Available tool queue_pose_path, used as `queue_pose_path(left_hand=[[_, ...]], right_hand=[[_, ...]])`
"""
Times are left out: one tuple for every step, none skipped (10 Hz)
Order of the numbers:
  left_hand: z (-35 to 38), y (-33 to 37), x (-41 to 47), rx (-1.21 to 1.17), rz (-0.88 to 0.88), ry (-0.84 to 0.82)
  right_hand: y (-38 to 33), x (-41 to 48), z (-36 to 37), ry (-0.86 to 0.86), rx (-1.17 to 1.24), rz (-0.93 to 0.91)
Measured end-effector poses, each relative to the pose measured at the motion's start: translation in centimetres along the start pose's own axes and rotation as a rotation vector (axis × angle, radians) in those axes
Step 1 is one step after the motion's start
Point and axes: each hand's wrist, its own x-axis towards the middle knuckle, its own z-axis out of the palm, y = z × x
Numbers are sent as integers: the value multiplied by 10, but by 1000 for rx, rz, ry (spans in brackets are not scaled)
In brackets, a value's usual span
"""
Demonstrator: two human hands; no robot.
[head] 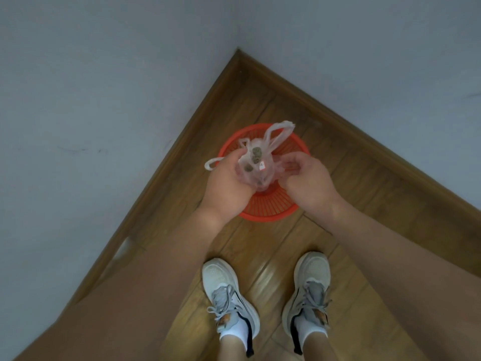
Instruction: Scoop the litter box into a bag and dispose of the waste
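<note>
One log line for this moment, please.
stage: disposal | left hand: holds plastic bag | right hand: pinches plastic bag | contents: dark clumps | position: above red basket | handles: loose, untied

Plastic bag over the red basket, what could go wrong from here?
The plastic bag looks untied: its handles stick out loose, so clumps might spill if the left hand or right hand slips. The film looks thin and could tear under the pull. The slatted basket seems to have no liner, so crumbs may fall through onto the floor.

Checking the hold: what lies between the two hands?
In the head view, the plastic bag with dark clumps, which the left hand and right hand both hold, over the red basket.
</note>
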Motion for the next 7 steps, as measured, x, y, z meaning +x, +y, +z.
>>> queue_pose_path(left_hand=[[-2, 4, -2, 10, -8, 8], [-7, 11, -7, 39, -31, 21], [-14, 22, -16, 46, -54, 19], [-20, 30, -23, 89, -59, 30], [-27, 40, -31, 150, -67, 9], [-34, 54, -40, 187, -30, 12], [-39, 70, -47, 221, -30, 9]], right_hand=[[-2, -6, -5, -9, 2, -13], [-5, -11, -9, -16, -8, -12], [-12, -17, -14, -15, -19, -2], [-21, -26, -22, -22, -25, -16], [-35, -37, -34, -26, -22, -24], [-46, -46, -52, 11, -16, -38], [-57, -54, -68, 30, -44, -30]])
